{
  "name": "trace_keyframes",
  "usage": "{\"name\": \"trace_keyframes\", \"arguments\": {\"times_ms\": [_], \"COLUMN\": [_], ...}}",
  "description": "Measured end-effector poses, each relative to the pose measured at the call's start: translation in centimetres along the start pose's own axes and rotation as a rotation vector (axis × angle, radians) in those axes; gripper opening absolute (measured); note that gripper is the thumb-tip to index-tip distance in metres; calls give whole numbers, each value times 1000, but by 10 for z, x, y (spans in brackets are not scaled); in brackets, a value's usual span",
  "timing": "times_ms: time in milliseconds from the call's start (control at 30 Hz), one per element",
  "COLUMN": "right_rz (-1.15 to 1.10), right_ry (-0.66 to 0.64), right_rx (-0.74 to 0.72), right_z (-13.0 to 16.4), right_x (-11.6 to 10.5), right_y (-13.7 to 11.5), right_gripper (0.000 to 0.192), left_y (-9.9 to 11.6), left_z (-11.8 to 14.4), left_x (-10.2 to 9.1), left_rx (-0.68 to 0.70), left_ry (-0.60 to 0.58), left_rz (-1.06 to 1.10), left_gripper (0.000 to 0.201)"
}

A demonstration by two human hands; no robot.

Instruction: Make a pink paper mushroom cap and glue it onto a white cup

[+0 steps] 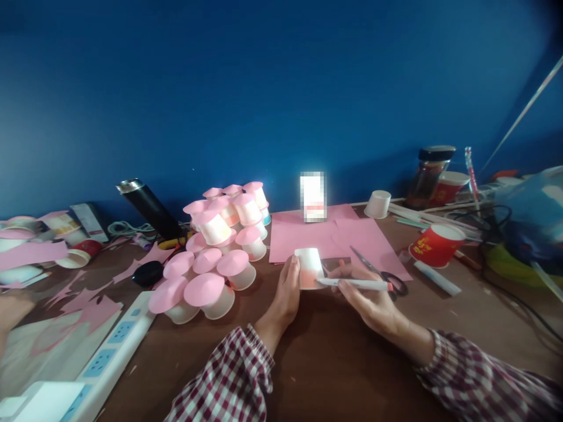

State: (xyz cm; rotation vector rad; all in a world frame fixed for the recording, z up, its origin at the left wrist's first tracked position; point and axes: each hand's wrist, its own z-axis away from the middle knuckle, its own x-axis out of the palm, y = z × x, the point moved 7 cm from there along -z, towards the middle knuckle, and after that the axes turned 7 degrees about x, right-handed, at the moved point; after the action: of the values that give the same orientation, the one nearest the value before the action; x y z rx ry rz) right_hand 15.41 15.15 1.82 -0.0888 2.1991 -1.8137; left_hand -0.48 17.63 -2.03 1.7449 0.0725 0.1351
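Observation:
My left hand (pixel 288 293) is closed around the side of a white paper cup (pixel 308 261), which stands upside down in front of me. Orange colouring shows on the cup's lower part. Between the fingers of my right hand (pixel 369 302) is a white marker (pixel 356 284) with an orange end, its tip touching the cup's right side near the rim. Behind my right hand lie scissors (pixel 373 266), partly on pink paper (pixel 308 237). To the left, several paper cups with pink cone tops (pixel 204 288) stand close together, some stacked on others.
A power strip (pixel 109 351) runs along the left, near another person's hand (pixel 15 310) and pink scraps (pixel 94 310). A black flask (pixel 147 205) leans at the back. On the right are a red cup (pixel 437 244), a white cup (pixel 378 204), a capped marker (pixel 437 278) and a jar (pixel 428 176).

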Motion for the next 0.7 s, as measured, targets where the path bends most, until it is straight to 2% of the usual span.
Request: {"name": "trace_keyframes", "arguments": {"times_ms": [133,333,500,700], "right_rz": [-3,15,11,-4], "right_ry": [-33,24,-21,21], "right_rx": [31,14,21,-13], "right_z": [-1,0,-1,-1], "right_x": [2,-2,2,-1], "right_y": [-1,-4,-1,0], "right_gripper": [15,15,14,14], "left_y": [0,0,-1,1], "left_z": [0,0,0,-1], "left_x": [-3,1,-2,4], "left_rx": [-8,-5,-4,16], "left_ry": [22,-6,15,-32], "left_rz": [-40,-15,-41,52], "left_gripper": [44,46,44,46]}}
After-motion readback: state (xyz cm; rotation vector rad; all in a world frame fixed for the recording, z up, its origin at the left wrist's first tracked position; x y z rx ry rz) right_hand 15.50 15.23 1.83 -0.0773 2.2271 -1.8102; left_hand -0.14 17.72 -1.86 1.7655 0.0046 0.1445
